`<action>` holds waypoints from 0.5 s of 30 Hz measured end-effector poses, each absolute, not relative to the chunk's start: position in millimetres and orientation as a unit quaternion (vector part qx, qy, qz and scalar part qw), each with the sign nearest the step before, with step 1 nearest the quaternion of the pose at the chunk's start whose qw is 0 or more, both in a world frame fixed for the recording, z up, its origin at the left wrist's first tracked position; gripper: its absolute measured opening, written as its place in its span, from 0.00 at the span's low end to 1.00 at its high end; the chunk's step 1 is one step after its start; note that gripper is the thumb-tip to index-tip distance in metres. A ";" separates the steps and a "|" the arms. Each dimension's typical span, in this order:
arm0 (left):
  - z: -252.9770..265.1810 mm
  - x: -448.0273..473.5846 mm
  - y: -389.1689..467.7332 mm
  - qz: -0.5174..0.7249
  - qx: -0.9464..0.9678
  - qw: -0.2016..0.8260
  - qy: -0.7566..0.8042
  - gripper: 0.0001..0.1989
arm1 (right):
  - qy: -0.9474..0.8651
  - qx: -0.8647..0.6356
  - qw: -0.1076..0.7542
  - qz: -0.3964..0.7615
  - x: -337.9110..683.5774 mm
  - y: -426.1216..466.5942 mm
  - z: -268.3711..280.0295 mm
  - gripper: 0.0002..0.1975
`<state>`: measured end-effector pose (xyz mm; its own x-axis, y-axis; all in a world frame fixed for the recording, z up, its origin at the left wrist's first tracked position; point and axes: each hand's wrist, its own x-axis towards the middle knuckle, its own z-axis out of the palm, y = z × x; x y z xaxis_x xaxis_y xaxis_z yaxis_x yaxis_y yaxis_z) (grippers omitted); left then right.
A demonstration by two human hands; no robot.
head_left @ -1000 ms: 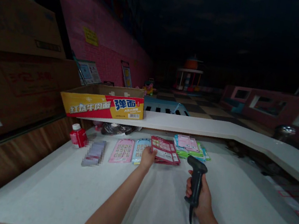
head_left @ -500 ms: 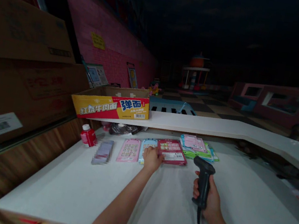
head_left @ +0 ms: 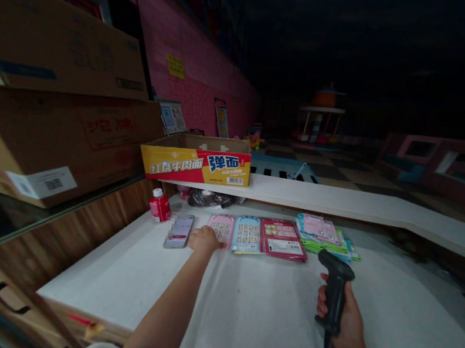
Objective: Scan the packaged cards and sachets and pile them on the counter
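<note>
Black barcode scanner (head_left: 334, 292) sits clasped in the right hand (head_left: 350, 327); the left hand (head_left: 204, 242), grip unclear, overlaps a pink packet (head_left: 222, 227) beside the smartphone (head_left: 181, 228).

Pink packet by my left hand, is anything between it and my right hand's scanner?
Yes: the blue packet and red packet lie flat between the pink packet and the scanner; nothing upright shows there.

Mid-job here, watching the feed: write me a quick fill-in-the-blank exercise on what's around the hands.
1. The right hand holds a black corded ____.
2. Just left of the left hand lies a ____.
3. Between the pink pack and the red pack, the top pack is ____.
4. The red bottle has a ____ cap.

Missing words: scanner; phone; blue; white.
</note>
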<state>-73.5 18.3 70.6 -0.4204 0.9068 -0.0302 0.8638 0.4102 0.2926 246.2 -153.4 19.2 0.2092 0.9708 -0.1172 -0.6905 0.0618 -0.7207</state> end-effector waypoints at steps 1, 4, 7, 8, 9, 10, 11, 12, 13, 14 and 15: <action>71.0 -75.3 19.8 0.123 0.529 0.108 0.833 0.47 | -0.205 -0.340 0.699 0.594 246.1 -153.6 19.4 0.21; 72.6 -78.1 24.4 0.151 0.522 0.133 0.829 0.50 | -0.203 -0.341 0.702 0.592 245.3 -154.5 20.9 0.21; 74.2 -77.2 28.9 0.158 0.509 0.125 0.837 0.54 | -0.204 -0.341 0.702 0.591 244.2 -155.3 22.2 0.21; 74.5 -76.5 30.3 0.154 0.505 0.124 0.840 0.55 | -0.205 -0.341 0.701 0.591 244.0 -155.5 22.4 0.21; 74.6 -75.9 31.7 0.155 0.500 0.125 0.843 0.55 | -0.206 -0.341 0.701 0.591 243.8 -155.6 22.4 0.21; 74.5 -75.6 32.9 0.158 0.492 0.127 0.847 0.56 | -0.206 -0.342 0.702 0.590 243.7 -155.6 22.4 0.21; 74.2 -75.7 34.2 0.165 0.483 0.131 0.850 0.56 | -0.205 -0.342 0.703 0.588 243.6 -155.5 22.3 0.21; 73.7 -76.2 35.4 0.177 0.474 0.137 0.852 0.57 | -0.204 -0.342 0.705 0.587 243.6 -155.4 22.1 0.21; 73.1 -77.1 36.5 0.189 0.467 0.142 0.852 0.57 | -0.203 -0.342 0.706 0.585 243.6 -155.2 22.1 0.21; 72.4 -78.4 37.7 0.197 0.462 0.148 0.852 0.56 | -0.203 -0.342 0.707 0.585 243.5 -155.0 22.1 0.21; 71.6 -80.0 38.8 0.199 0.458 0.153 0.853 0.55 | -0.203 -0.342 0.707 0.585 243.4 -154.8 22.3 0.21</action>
